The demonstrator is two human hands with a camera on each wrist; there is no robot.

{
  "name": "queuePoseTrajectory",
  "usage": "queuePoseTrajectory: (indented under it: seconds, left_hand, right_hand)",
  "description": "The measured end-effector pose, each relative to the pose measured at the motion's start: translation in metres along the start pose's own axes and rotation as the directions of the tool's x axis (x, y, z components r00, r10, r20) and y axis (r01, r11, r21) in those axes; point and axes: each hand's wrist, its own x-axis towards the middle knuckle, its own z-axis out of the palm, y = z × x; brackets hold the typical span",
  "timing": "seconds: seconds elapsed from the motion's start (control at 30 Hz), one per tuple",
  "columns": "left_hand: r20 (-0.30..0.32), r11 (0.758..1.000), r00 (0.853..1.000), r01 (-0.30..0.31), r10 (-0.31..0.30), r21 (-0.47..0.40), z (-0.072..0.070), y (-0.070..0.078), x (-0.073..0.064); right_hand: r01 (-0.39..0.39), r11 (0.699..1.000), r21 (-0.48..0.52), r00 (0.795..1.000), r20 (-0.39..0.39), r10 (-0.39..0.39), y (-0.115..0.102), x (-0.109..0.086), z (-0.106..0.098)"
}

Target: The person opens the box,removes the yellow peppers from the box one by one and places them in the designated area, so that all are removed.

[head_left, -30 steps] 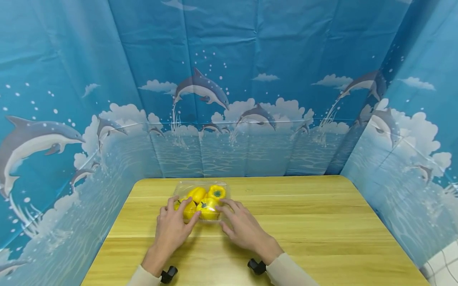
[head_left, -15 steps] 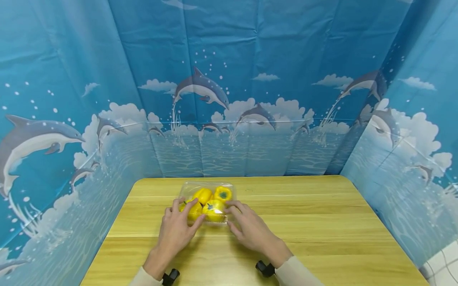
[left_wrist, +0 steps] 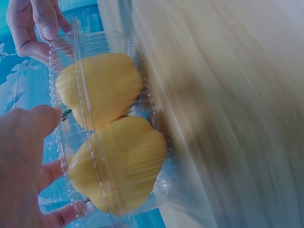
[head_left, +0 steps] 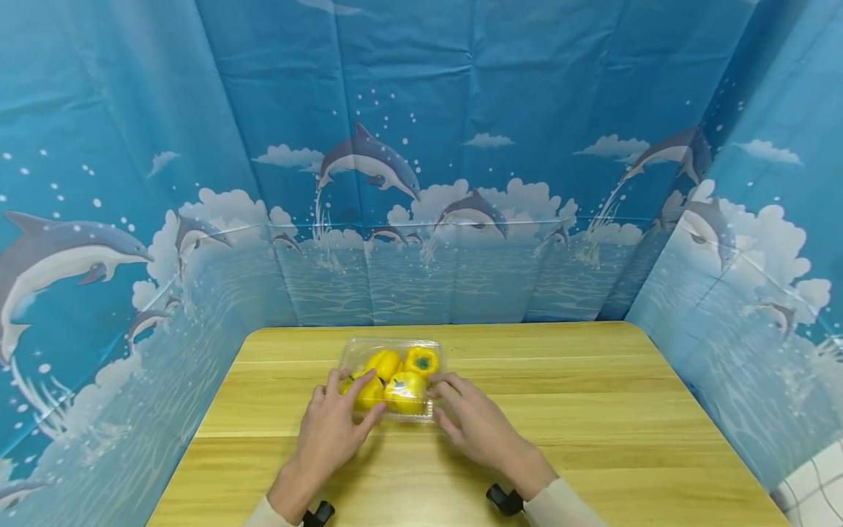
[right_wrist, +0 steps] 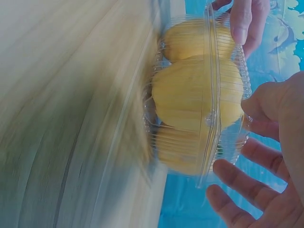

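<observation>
A clear plastic clamshell box (head_left: 358, 350) with several yellow bell peppers (head_left: 405, 388) inside stands near the far edge of the wooden table. Its lid looks closed, with the rim seam visible in both wrist views. My left hand (head_left: 329, 430) rests on the box's left part, thumb at the front edge and fingers spread over the lid. At the right side is my right hand (head_left: 474, 421), its loosely bent fingers touching the lid's edge. In the right wrist view the right fingers (right_wrist: 247, 183) are spread beside the box end.
The wooden table (head_left: 560, 424) extends well to the right of the box. A blue dolphin-print curtain (head_left: 448, 146) surrounds its back and sides. Black wrist mounts (head_left: 506, 500) sit at both cuffs.
The box of peppers has slid to the right and slightly nearer across the table. Both hands have moved right along with it, staying in contact and keeping about the same pose.
</observation>
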Motion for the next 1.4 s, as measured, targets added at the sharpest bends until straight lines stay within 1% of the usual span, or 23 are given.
queuePoseTrajectory:
  seconds: [0.13,0.27,0.4,0.53,0.63,0.77,0.87,1.0,1.13,1.3,1.4]
  left_hand:
    - [0.001,1.0,1.0,-0.01,0.01,-0.008,0.0,0.005,-0.001]
    - [-0.008,0.999,0.999,-0.032,0.032,-0.006,0.001,0.008,-0.004]
    - [-0.018,0.998,0.998,-0.054,0.053,-0.016,0.002,0.009,-0.006]
    - [-0.039,0.996,0.996,-0.076,0.074,-0.052,0.003,0.009,-0.009]
    - [-0.056,0.992,0.995,-0.093,0.088,-0.087,0.003,0.009,-0.01]
    - [-0.06,0.986,0.994,-0.102,0.094,-0.131,0.002,0.01,-0.011]
    - [-0.063,0.983,0.993,-0.112,0.103,-0.148,0.002,0.012,-0.011]
    - [-0.08,0.975,0.988,-0.146,0.134,-0.166,0.002,0.015,-0.012]
    - [-0.091,0.971,0.983,-0.174,0.16,-0.165,0.003,0.019,-0.014]
    - [-0.093,0.969,0.98,-0.192,0.179,-0.157,0.004,0.023,-0.017]
    - [-0.092,0.962,0.977,-0.207,0.194,-0.175,0.004,0.024,-0.018]
  right_hand:
    - [0.002,1.0,0.0,1.0,-0.013,-0.002,0.003,-0.004,-0.005]
    - [-0.001,1.0,0.0,1.0,-0.017,0.001,0.006,-0.01,-0.008]
    - [0.011,1.0,-0.01,0.999,-0.032,-0.011,0.009,-0.015,-0.011]
    - [0.026,0.999,-0.03,0.998,-0.05,-0.027,0.013,-0.02,-0.015]
    - [0.021,0.999,-0.041,0.999,-0.049,-0.023,0.016,-0.024,-0.018]
    - [0.007,0.999,-0.036,0.999,-0.035,-0.009,0.02,-0.029,-0.022]
    - [0.007,1.0,-0.026,0.999,-0.043,-0.008,0.022,-0.034,-0.026]
    - [0.01,1.0,-0.02,0.998,-0.069,-0.011,0.026,-0.041,-0.031]
    - [0.015,1.0,-0.025,0.996,-0.086,-0.017,0.028,-0.047,-0.035]
    - [0.014,1.0,-0.018,0.996,-0.086,-0.015,0.03,-0.053,-0.039]
    - [0.015,1.0,-0.01,0.996,-0.085,-0.016,0.032,-0.057,-0.041]
